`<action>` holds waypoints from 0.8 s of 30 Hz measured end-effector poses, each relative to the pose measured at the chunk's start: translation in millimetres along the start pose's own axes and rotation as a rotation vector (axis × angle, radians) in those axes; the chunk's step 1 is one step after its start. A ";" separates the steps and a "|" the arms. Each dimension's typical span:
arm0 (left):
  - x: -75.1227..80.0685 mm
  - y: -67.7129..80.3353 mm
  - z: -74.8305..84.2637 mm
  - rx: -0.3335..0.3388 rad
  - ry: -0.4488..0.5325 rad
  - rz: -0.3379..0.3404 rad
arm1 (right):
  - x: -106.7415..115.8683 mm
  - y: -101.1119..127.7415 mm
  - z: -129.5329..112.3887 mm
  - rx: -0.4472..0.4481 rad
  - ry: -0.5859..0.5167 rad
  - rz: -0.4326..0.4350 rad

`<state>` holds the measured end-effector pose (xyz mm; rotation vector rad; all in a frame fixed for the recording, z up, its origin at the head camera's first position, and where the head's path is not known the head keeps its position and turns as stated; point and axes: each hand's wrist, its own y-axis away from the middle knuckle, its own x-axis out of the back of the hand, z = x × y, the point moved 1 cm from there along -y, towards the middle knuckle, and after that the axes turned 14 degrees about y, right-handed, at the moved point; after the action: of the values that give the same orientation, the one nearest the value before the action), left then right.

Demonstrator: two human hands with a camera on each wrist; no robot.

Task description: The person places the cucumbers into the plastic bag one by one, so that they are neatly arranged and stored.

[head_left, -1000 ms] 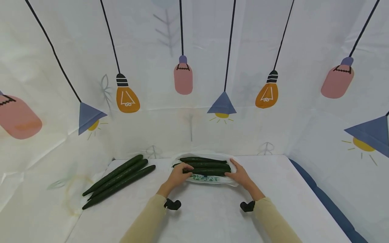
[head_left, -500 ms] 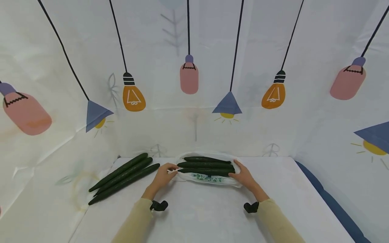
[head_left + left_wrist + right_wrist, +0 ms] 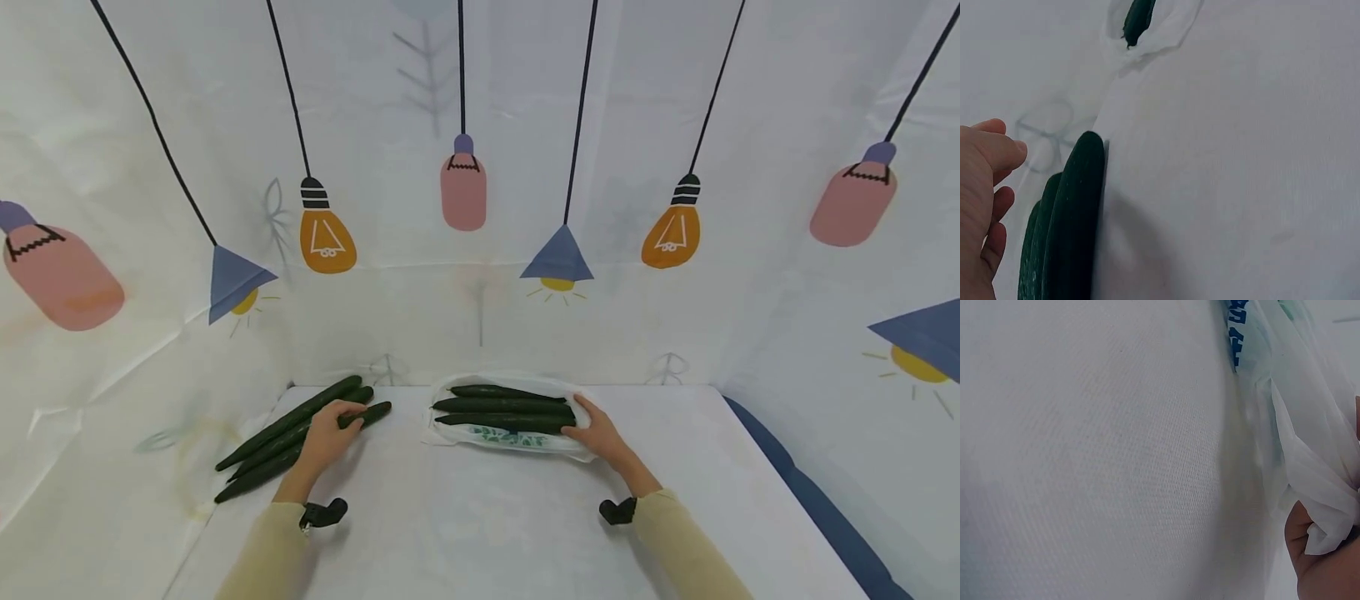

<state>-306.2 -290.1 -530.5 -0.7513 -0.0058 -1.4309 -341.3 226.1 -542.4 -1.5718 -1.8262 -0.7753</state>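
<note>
On the left of the table lie three long dark green cucumbers (image 3: 283, 427) side by side. My left hand (image 3: 325, 440) is over their far ends, fingers loosely bent. In the left wrist view, that hand (image 3: 977, 194) is beside the cucumber tips (image 3: 1075, 219) with nothing in its grasp. Three more cucumbers (image 3: 502, 406) lie in the opening of a white plastic bag (image 3: 551, 446) with green and blue print. My right hand (image 3: 602, 435) holds the bag's right end. The right wrist view shows thumb and fingers around the crumpled plastic (image 3: 1310, 444).
A white cloth covers the table (image 3: 480, 517). White fabric walls (image 3: 375, 308) with printed lamps stand close behind and at both sides. A dark blue padded edge (image 3: 802, 500) runs along the right side.
My left hand has let go of the bag's left end and moved left to the loose cucumbers. My right hand stays at the bag's right end.
</note>
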 end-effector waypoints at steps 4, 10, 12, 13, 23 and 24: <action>18.7 11.8 -4.2 0.028 -0.043 0.015 | -0.8 2.0 0.7 -0.015 -0.008 -0.010; 39.6 19.3 -13.1 0.051 -0.072 0.049 | 1.5 1.2 0.8 0.007 -0.004 0.006; 45.7 21.2 -15.2 0.056 -0.081 0.061 | 1.7 0.5 0.5 0.013 -0.009 0.004; 48.6 22.4 -16.1 0.061 -0.085 0.066 | 1.8 0.4 0.3 0.013 -0.008 0.002; 70.1 43.2 -21.0 0.152 -0.168 0.084 | 1.9 4.1 0.3 -0.001 -0.044 -0.009; 72.1 44.7 -21.2 0.163 -0.177 0.081 | 1.8 3.8 -0.2 -0.003 -0.046 -0.006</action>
<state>-262.6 -365.7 -536.3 -0.7325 -0.2238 -1.2671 -337.8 227.5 -540.7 -1.5985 -1.8644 -0.7510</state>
